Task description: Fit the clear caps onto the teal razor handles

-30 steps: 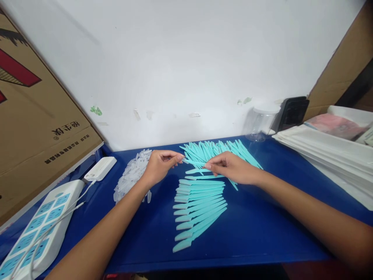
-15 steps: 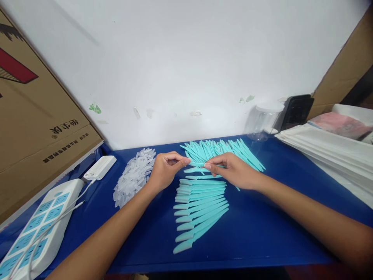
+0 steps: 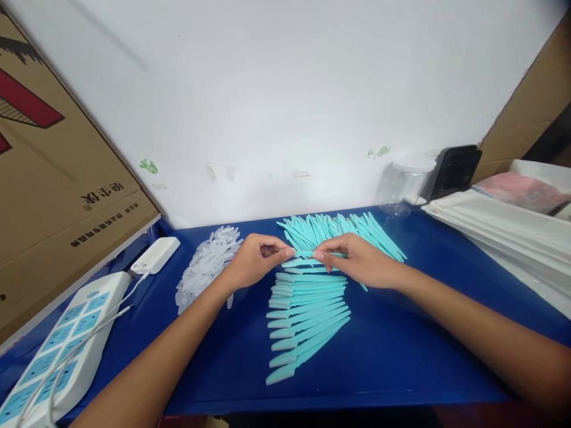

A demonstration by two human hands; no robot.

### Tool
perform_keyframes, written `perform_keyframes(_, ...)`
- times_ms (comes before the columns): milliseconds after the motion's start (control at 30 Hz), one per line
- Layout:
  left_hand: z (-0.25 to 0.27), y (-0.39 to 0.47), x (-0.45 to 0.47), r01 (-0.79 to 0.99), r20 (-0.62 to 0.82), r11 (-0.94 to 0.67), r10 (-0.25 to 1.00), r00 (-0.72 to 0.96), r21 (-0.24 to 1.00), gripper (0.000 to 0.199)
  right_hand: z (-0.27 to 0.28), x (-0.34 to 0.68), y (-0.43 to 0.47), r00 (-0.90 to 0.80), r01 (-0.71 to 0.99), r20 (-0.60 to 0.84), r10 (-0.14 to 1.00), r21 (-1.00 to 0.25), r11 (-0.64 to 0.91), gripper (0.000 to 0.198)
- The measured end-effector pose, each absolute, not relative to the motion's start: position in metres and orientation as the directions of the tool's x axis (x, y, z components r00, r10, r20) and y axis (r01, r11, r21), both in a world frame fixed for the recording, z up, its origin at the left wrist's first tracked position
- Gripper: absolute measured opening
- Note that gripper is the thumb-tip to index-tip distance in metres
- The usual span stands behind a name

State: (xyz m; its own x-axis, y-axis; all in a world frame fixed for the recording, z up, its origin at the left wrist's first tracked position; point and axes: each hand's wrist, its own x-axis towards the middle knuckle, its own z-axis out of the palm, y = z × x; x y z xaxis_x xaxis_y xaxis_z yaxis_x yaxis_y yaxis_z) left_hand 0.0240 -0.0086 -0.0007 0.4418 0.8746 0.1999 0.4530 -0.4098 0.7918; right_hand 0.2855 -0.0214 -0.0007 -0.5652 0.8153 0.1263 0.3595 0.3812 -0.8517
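Over the blue table, my left hand [image 3: 261,258] and my right hand [image 3: 350,258] face each other, both pinching one turquoise eyebrow razor [image 3: 304,254]. The left fingertips close on its blade end; the right ones grip the handle side. Whether a clear cap is between my left fingers I cannot make out. Just below my hands lies a fanned row of eyebrow razors [image 3: 307,321], their handles pointing right. Behind my right hand is a loose heap of more turquoise razors [image 3: 330,229]. A pile of small translucent caps [image 3: 207,267] sits left of my left hand.
To the left are a white power strip [image 3: 66,345] with cables, a white adapter [image 3: 155,254] and a large cardboard box [image 3: 66,166]. A clear jar [image 3: 404,187], a black stand [image 3: 455,172] and stacked white sheets [image 3: 504,238] occupy the right. A white wall [image 3: 285,107] closes the back.
My left hand has shifted slightly right, nearer my right hand, and the held razor sits a little lower. My right hand has hardly moved.
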Motion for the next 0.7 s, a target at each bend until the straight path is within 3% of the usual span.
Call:
perform_keyframes(233,0.004,-0.002,0.013,0.483,0.232,-0.471,0.85,0.474,0.738,0.043,0.0,0.289,-0.019,-0.553,0.334,0.105,0.826,-0.881,0.336,0.04)
perform_keyframes(533,0.009,0.004,0.002,0.435,0.182,-0.411,0.86,0.477,0.801,0.041,0.0,0.294,-0.014,-0.569,0.364,0.107,0.816,-0.856,0.367,0.038)
perform_keyframes(700,0.017,0.007,-0.001,0.398,0.206,-0.352,0.908,0.364,0.847,0.045,-0.006,0.305,0.001,-0.442,0.46,0.243,0.863,-0.765,0.451,0.045)
